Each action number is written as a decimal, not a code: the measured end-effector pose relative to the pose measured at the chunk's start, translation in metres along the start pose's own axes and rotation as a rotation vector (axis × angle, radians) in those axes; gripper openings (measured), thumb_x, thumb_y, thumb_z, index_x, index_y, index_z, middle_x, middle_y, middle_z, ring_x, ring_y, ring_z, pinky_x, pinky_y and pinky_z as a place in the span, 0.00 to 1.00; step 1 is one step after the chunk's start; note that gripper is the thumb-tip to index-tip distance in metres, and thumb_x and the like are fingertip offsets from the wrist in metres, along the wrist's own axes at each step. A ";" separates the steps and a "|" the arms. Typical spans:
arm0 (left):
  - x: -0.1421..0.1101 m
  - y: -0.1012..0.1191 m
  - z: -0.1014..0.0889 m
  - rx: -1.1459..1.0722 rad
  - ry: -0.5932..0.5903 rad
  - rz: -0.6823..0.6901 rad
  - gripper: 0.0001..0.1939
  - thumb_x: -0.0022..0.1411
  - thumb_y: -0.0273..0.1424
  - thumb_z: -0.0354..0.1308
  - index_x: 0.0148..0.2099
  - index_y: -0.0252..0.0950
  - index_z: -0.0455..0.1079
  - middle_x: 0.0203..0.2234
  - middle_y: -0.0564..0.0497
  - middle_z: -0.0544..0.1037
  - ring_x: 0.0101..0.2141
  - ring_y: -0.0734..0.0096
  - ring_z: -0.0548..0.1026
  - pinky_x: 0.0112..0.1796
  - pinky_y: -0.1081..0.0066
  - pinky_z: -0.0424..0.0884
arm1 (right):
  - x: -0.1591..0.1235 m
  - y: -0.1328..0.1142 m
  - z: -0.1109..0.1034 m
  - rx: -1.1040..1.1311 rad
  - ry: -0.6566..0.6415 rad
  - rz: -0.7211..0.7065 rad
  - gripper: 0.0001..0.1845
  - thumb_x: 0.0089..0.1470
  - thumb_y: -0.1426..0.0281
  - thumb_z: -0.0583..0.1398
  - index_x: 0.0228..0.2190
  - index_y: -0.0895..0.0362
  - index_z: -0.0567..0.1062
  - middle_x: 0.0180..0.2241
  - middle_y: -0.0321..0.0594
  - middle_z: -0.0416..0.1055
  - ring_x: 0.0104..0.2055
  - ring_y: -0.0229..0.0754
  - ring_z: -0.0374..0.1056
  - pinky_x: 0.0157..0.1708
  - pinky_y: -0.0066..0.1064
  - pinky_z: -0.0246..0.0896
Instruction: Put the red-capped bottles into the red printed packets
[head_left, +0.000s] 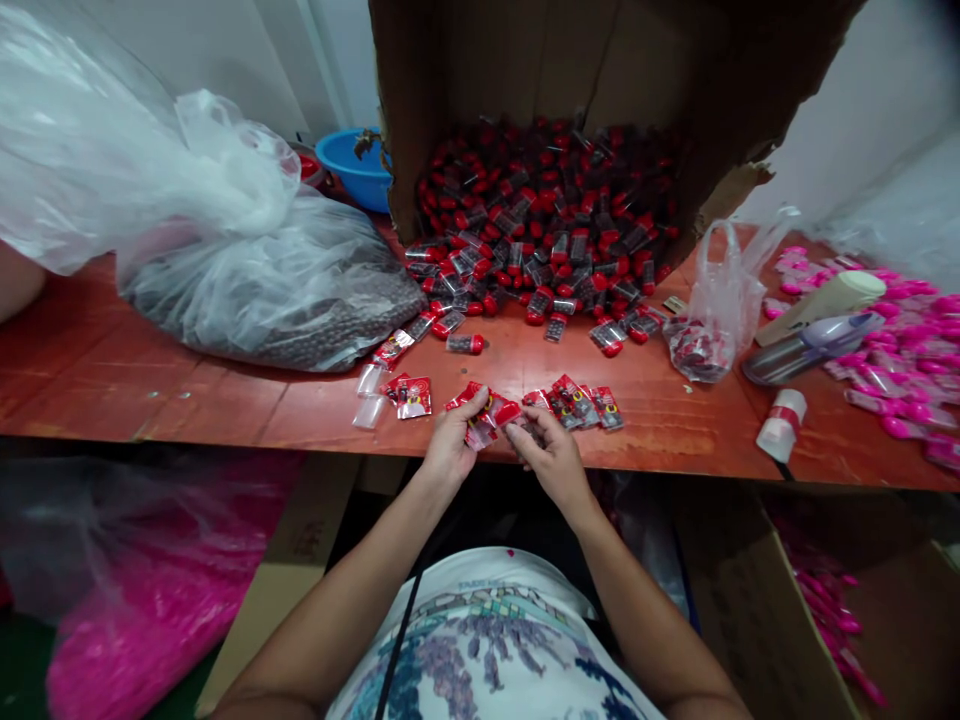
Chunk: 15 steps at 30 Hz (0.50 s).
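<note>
In front of me at the table's edge, my left hand (pixel 452 440) is closed on a few small red printed packets (pixel 480 430), pinched between thumb and fingers. Close beside it, my right hand (pixel 553 455) is closed round a small tube with a red cap (pixel 507 413), mostly hidden by the fingers. The cap touches the packets. Just past my right hand lies an overlapping row of red printed packets (pixel 576 402) with dark contents. To the left of my hands are more red packets (pixel 413 397) and clear sleeves (pixel 369 411). One red-capped tube (pixel 465 344) lies beyond my hands.
A cardboard box (pixel 405 120) on its side spills many red-capped tubes (pixel 555 250) onto the table (pixel 225 405). Left stands a plastic bag of dark beads (pixel 285 290); behind it, a blue basin (pixel 356 170). Right are a small bag (pixel 705 345), a white roll (pixel 781 425) and pink pieces (pixel 892 370).
</note>
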<state>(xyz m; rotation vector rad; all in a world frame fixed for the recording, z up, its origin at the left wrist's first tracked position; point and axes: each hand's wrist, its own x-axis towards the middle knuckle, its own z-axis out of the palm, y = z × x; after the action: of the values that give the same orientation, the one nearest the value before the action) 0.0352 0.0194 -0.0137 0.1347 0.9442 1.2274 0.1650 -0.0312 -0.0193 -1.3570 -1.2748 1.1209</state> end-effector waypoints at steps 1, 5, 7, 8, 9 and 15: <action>-0.002 -0.001 0.000 0.017 -0.025 0.013 0.10 0.44 0.24 0.69 0.29 0.30 0.72 0.23 0.51 0.78 0.23 0.73 0.75 0.29 0.72 0.73 | 0.000 0.000 0.001 0.076 0.004 0.047 0.19 0.53 0.58 0.60 0.44 0.54 0.69 0.28 0.34 0.72 0.23 0.35 0.65 0.18 0.23 0.59; -0.008 -0.002 -0.001 0.086 -0.115 0.082 0.14 0.41 0.25 0.71 0.31 0.30 0.73 0.25 0.51 0.79 0.25 0.71 0.76 0.30 0.72 0.73 | 0.002 0.001 0.002 0.230 0.047 0.110 0.21 0.51 0.58 0.62 0.43 0.54 0.66 0.24 0.31 0.70 0.19 0.32 0.61 0.14 0.20 0.54; -0.010 0.000 -0.002 0.109 -0.143 0.124 0.14 0.41 0.25 0.71 0.32 0.30 0.72 0.24 0.52 0.78 0.25 0.72 0.76 0.31 0.72 0.73 | 0.001 0.001 0.002 0.213 0.028 0.099 0.20 0.50 0.59 0.63 0.43 0.54 0.67 0.25 0.32 0.70 0.21 0.33 0.63 0.14 0.20 0.54; -0.010 0.000 -0.002 0.119 -0.152 0.140 0.14 0.41 0.25 0.71 0.32 0.31 0.72 0.24 0.53 0.78 0.24 0.72 0.76 0.31 0.71 0.73 | 0.001 0.001 0.001 0.194 0.016 0.089 0.20 0.50 0.59 0.63 0.43 0.54 0.68 0.26 0.33 0.71 0.23 0.34 0.64 0.15 0.20 0.54; -0.011 0.001 -0.002 0.129 -0.158 0.153 0.13 0.42 0.25 0.70 0.32 0.31 0.71 0.24 0.53 0.78 0.24 0.73 0.76 0.30 0.71 0.73 | 0.001 0.002 0.001 0.172 0.009 0.076 0.20 0.50 0.59 0.63 0.43 0.54 0.69 0.27 0.33 0.71 0.24 0.35 0.65 0.16 0.20 0.54; -0.019 0.003 0.001 0.222 -0.242 0.206 0.12 0.44 0.27 0.69 0.33 0.33 0.72 0.25 0.54 0.77 0.26 0.73 0.76 0.32 0.71 0.74 | -0.001 0.006 0.000 0.051 0.069 -0.031 0.18 0.50 0.62 0.63 0.44 0.52 0.75 0.31 0.35 0.74 0.31 0.38 0.69 0.30 0.27 0.64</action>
<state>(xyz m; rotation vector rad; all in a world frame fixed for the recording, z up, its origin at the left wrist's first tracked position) 0.0334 0.0047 -0.0012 0.5564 0.8661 1.2586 0.1660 -0.0328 -0.0248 -1.3224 -1.2061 1.0691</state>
